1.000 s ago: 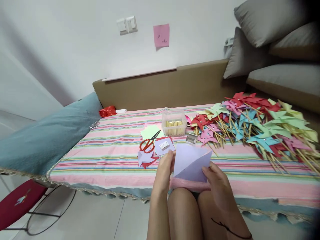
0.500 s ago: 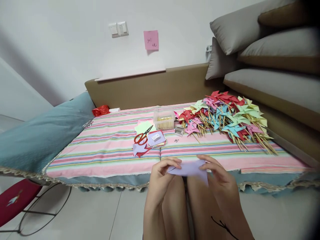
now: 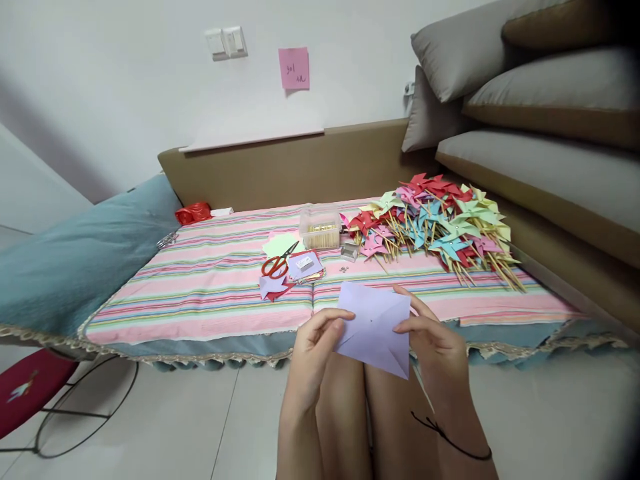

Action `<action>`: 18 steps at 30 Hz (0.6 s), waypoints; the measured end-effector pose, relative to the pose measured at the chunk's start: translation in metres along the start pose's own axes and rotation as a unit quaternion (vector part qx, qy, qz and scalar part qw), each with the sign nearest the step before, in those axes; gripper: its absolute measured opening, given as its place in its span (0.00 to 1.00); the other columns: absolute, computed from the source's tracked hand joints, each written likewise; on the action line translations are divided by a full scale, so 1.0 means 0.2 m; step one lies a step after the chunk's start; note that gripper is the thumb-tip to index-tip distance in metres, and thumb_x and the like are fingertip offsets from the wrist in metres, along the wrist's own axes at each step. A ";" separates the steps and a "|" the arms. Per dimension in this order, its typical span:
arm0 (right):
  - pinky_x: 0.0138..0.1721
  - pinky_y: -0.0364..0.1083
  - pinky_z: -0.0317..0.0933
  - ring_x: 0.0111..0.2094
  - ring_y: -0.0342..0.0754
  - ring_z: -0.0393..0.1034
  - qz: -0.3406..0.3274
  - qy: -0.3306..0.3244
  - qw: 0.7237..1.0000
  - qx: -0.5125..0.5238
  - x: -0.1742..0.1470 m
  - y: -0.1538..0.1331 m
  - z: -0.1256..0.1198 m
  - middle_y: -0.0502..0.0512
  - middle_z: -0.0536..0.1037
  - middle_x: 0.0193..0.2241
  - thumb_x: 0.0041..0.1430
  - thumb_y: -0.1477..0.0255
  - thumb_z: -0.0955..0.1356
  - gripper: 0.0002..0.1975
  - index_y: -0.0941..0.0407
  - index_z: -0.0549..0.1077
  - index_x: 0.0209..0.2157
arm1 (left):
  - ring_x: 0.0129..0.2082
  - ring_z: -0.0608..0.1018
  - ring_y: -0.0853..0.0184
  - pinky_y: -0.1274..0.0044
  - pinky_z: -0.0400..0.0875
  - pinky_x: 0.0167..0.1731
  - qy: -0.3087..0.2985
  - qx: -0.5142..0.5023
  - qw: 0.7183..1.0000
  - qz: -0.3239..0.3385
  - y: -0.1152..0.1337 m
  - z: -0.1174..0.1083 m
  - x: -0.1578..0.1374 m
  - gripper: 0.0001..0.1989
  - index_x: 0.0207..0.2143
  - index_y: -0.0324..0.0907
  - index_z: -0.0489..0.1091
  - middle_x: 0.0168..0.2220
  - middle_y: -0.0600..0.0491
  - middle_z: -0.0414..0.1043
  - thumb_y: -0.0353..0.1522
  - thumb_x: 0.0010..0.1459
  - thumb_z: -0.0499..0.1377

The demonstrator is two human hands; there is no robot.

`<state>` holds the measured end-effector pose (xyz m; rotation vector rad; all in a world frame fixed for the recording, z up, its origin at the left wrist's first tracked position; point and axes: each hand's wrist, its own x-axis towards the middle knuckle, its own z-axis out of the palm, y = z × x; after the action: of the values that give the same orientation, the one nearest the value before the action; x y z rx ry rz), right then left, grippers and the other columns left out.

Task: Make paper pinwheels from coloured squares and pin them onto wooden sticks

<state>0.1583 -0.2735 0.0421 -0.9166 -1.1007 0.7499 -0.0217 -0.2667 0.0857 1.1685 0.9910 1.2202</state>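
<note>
Above my lap, a square of purple paper is stretched between both hands, with a small hole at its centre and slits running in from the corners. My left hand pinches its left edge between thumb and fingers. My right hand grips the opposite edge. Beyond the paper on the striped cloth lie red-handled scissors, a stack of coloured paper squares, cut purple and red paper, and a clear box of wooden sticks. Tiny metal pieces sit near a small clear container.
A big heap of finished paper pinwheels on sticks covers the right side of the cloth. Grey cushions are piled at the right. A red plastic bag lies at the back left, and a red stool stands on the floor.
The purple paper, seen almost edge-on and blurred before, is now tipped up so its flat face shows. Both hands still hold it. The whole view has shifted slightly.
</note>
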 end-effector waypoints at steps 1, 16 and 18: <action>0.50 0.57 0.62 0.57 0.60 0.65 0.005 -0.009 1.000 0.000 0.00 0.00 0.00 0.59 0.72 0.55 0.57 0.67 0.70 0.09 0.51 0.79 0.23 | 0.33 0.73 0.68 0.80 0.65 0.31 -0.006 0.021 1.000 0.002 0.00 0.00 0.00 0.09 0.35 0.42 0.77 0.36 0.51 0.75 0.37 0.54 0.62; 0.33 0.45 0.69 0.31 0.48 0.76 0.183 0.071 0.980 0.022 -0.03 -0.01 0.10 0.52 0.81 0.29 0.49 0.66 0.75 0.17 0.53 0.74 0.41 | 0.42 0.78 0.62 0.75 0.72 0.38 0.011 0.041 0.999 -0.007 -0.08 -0.04 0.01 0.14 0.38 0.42 0.78 0.42 0.48 0.78 0.30 0.46 0.67; 0.33 0.43 0.69 0.31 0.47 0.76 0.160 0.087 0.983 0.004 -0.04 -0.01 0.12 0.52 0.81 0.28 0.48 0.67 0.75 0.11 0.55 0.76 0.33 | 0.40 0.78 0.63 0.76 0.72 0.37 0.003 0.048 0.999 -0.008 -0.08 -0.04 0.01 0.14 0.39 0.43 0.78 0.41 0.49 0.78 0.29 0.46 0.67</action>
<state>0.1340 -0.2756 0.0453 -1.1455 -0.8049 0.9166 -0.0260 -0.2635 0.0693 1.2303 1.0704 1.1745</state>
